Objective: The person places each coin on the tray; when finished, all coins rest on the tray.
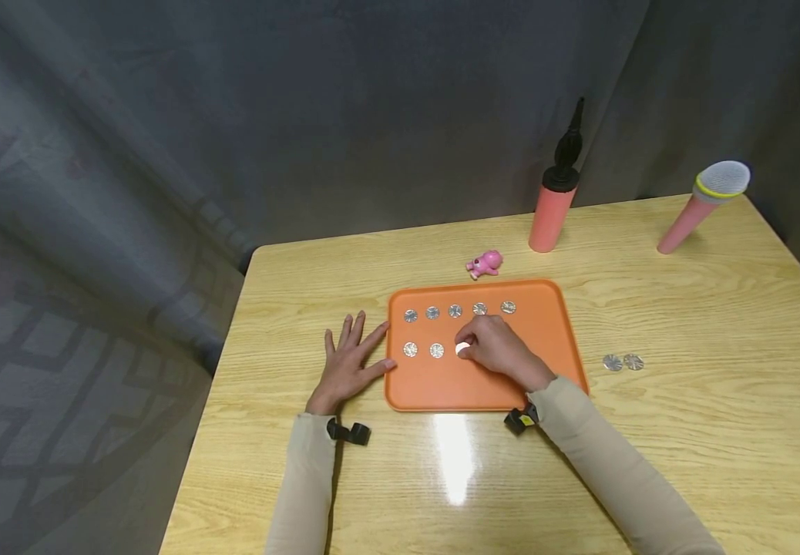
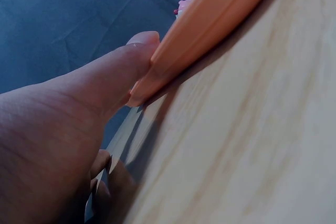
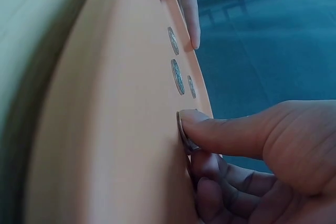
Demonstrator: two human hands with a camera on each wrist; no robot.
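An orange tray (image 1: 497, 389) lies on the wooden table, with silver coins in two rows on it. Five-wide is the far row, where a coin (image 1: 410, 315) marks the left end; the nearer row has two coins, one of them a coin (image 1: 437, 351). My right hand (image 1: 500, 347) pinches another coin (image 1: 463, 349) between thumb and fingers, just right of those two; in the right wrist view this coin (image 3: 184, 135) stands tilted close over the tray. Fingers spread, my left hand (image 1: 350, 366) rests by the tray's left side, its thumb (image 2: 126, 59) touching the rim.
Two coins (image 1: 613, 362) lie on the table right of the tray. Behind it is a small pink figure (image 1: 485, 264). A pink hand pump (image 1: 552, 216) with a black top and a pink toy microphone (image 1: 691, 216) stand toward the back right. A grey curtain (image 1: 372, 116) hangs behind.
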